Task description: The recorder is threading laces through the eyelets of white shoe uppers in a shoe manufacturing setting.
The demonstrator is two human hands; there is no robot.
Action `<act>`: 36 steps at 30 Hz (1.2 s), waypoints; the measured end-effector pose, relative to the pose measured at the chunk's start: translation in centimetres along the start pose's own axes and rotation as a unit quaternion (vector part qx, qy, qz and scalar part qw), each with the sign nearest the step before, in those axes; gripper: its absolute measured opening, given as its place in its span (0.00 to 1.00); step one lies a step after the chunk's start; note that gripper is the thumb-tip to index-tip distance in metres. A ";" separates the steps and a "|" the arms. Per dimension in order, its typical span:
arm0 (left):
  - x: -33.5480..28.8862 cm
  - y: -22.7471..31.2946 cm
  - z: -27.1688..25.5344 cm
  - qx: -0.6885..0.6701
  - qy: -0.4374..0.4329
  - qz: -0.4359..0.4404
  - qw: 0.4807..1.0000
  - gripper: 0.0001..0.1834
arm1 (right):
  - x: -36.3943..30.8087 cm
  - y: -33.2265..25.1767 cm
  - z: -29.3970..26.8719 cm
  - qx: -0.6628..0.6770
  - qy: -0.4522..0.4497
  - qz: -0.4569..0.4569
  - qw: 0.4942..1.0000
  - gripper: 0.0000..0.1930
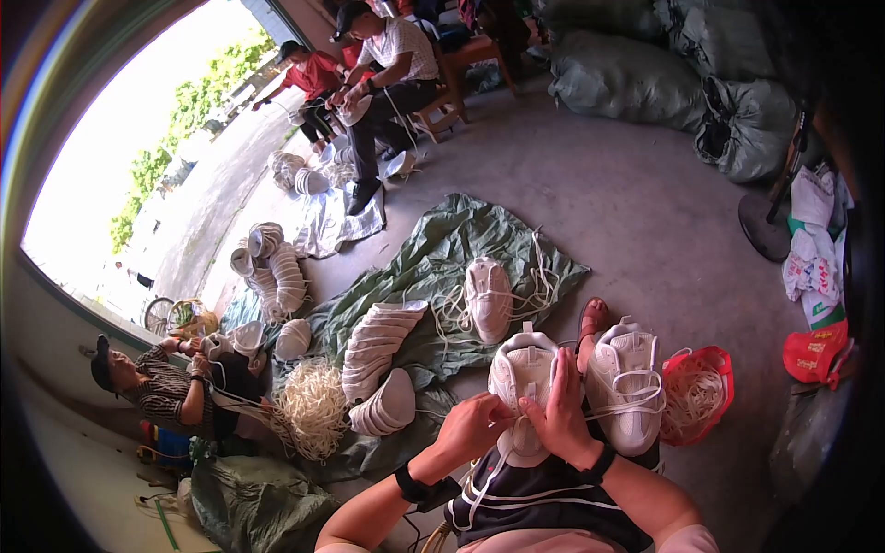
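The white shoe (525, 369) ran lengthwise near to far, toe near; left hand (476, 426) pinched lace (491, 475) between fingers, right hand (561, 419) laid straight fingers alongside

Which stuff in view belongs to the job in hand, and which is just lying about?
Likely the job:
white shoe between left hand and right hand
second shoe beside it
laces in red bag
stacked shoe uppers

Seemingly just about:
grey-green sacks
white bags
bicycle
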State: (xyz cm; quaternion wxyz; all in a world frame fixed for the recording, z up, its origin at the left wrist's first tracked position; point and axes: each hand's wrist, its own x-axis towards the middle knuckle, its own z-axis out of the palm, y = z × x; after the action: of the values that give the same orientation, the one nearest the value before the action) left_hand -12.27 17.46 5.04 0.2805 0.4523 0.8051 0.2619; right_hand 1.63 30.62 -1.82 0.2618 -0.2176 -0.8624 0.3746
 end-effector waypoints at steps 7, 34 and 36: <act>0.0 -0.1 0.0 -0.014 0.007 0.002 1.000 0.10 | 0.0 0.0 0.0 0.001 0.000 -0.004 1.000 0.49; -0.5 0.3 0.1 -0.002 -0.004 0.016 1.000 0.10 | -0.5 -0.5 -0.6 0.000 -0.004 0.005 1.000 0.50; -0.5 0.2 0.2 0.003 0.004 0.016 1.000 0.10 | -0.5 -0.7 -0.9 0.001 -0.003 0.000 1.000 0.50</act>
State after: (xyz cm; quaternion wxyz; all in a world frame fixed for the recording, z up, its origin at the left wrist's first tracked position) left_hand -11.81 17.16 5.11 0.2712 0.4653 0.7996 0.2656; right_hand 2.40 30.40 -0.96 0.2593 -0.2165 -0.8629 0.3760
